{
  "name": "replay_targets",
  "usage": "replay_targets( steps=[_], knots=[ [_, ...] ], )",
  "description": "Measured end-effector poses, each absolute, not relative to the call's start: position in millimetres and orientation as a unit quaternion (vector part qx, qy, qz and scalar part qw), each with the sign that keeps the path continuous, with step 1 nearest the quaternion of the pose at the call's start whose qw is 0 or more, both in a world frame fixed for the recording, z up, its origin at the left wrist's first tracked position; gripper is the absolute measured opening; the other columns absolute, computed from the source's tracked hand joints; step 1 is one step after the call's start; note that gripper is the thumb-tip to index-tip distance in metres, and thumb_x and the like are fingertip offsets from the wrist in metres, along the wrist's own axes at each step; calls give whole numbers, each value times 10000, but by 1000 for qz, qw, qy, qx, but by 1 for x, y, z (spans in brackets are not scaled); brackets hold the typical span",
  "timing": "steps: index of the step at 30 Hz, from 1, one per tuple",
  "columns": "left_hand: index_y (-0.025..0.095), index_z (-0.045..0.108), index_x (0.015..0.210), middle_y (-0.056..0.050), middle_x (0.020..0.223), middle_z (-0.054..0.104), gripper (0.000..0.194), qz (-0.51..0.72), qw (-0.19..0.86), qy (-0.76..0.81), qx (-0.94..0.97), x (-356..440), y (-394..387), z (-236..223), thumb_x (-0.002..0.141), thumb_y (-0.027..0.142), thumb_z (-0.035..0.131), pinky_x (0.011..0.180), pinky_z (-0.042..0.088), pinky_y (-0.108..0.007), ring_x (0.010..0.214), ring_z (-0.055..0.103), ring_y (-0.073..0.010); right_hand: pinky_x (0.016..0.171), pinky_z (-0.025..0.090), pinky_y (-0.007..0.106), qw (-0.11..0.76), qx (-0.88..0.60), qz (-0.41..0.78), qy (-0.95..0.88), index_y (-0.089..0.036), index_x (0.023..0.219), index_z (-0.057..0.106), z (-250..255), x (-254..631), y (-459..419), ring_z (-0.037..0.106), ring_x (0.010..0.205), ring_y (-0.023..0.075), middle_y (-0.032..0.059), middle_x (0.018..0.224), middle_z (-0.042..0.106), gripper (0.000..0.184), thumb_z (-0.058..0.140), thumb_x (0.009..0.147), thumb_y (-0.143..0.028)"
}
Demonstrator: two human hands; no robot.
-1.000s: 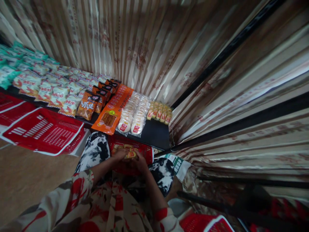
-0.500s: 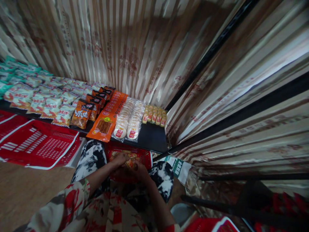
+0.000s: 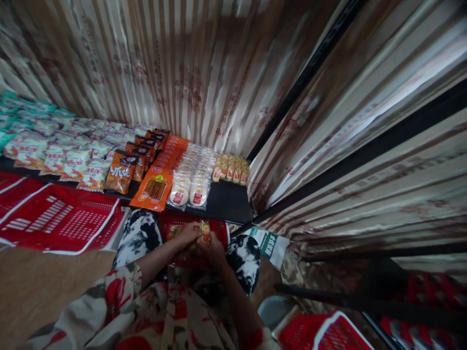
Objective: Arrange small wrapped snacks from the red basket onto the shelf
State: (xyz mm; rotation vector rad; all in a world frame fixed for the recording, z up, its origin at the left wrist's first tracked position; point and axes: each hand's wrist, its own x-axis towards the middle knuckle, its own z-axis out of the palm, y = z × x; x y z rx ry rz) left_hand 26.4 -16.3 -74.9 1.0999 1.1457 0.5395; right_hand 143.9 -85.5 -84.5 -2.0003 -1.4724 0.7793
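Observation:
My left hand [image 3: 187, 234] and my right hand [image 3: 211, 250] meet over a red basket [image 3: 219, 227] resting on my lap. Together they grip small yellow snack packets [image 3: 205, 231] with red labels, held upright above the basket. Both hands have their fingers curled around the packets. Just beyond the basket, on the black shelf [image 3: 228, 206], a row of the same yellow packets [image 3: 230, 170] lies at the right end. Beside that row lie clear packs of round rice crackers [image 3: 191, 177] and a long orange snack bag [image 3: 159, 172].
More snack bags [image 3: 54, 155] fill the shelf to the left. Flat red baskets [image 3: 54, 218] lie below the shelf on the left, another red basket [image 3: 324, 333] at the bottom right. Striped curtain [image 3: 219, 73] hangs behind and to the right. A green-and-white bag [image 3: 270, 245] sits by my knee.
My hands have lifted the yellow packets up out of the basket and turned them upright. The view has shifted slightly.

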Motion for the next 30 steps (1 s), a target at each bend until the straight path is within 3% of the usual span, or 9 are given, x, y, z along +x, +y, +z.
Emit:
replay_targets(
  steps=[5, 11, 17, 25, 30],
  knots=[
    [137, 587, 767, 21, 640, 593, 100, 246, 641, 527, 501, 31, -19, -66, 673, 138, 553, 564, 410, -190, 606, 541, -104, 571, 427, 265, 272, -742, 286, -542, -219, 966, 552, -86, 145, -86, 625, 654, 194, 37, 765, 673, 358, 567, 707, -465],
    [128, 613, 812, -15, 718, 639, 154, 259, 620, 524, 523, 32, -15, -71, 700, 139, 508, 633, 436, -211, 689, 576, -132, 618, 454, 234, 294, -697, 319, -571, -206, 984, 595, -77, 156, -83, 602, 663, 145, 29, 813, 657, 326, 502, 773, -437],
    [150, 584, 883, -12, 740, 641, 188, 267, 551, 540, 577, 40, -14, -57, 703, 143, 533, 670, 438, -220, 713, 576, -130, 618, 473, 233, 347, -693, 272, -571, -173, 941, 653, -71, 169, -81, 587, 662, 147, 62, 777, 624, 374, 429, 824, -448],
    [170, 530, 830, -3, 772, 621, 70, 286, 517, 505, 628, 56, -14, -34, 774, 181, 489, 682, 447, -217, 714, 584, -115, 609, 481, 209, 411, -692, 268, -529, -177, 943, 654, -61, 179, -78, 595, 639, 130, 45, 771, 640, 341, 450, 822, -423],
    [162, 586, 905, -18, 842, 594, 163, 273, 422, 534, 680, 61, -10, -12, 767, 148, 499, 756, 447, -240, 761, 559, -114, 591, 483, 210, 452, -686, 265, -505, -181, 925, 654, -49, 182, -72, 600, 620, 126, 30, 736, 646, 309, 503, 797, -418]
  ],
)
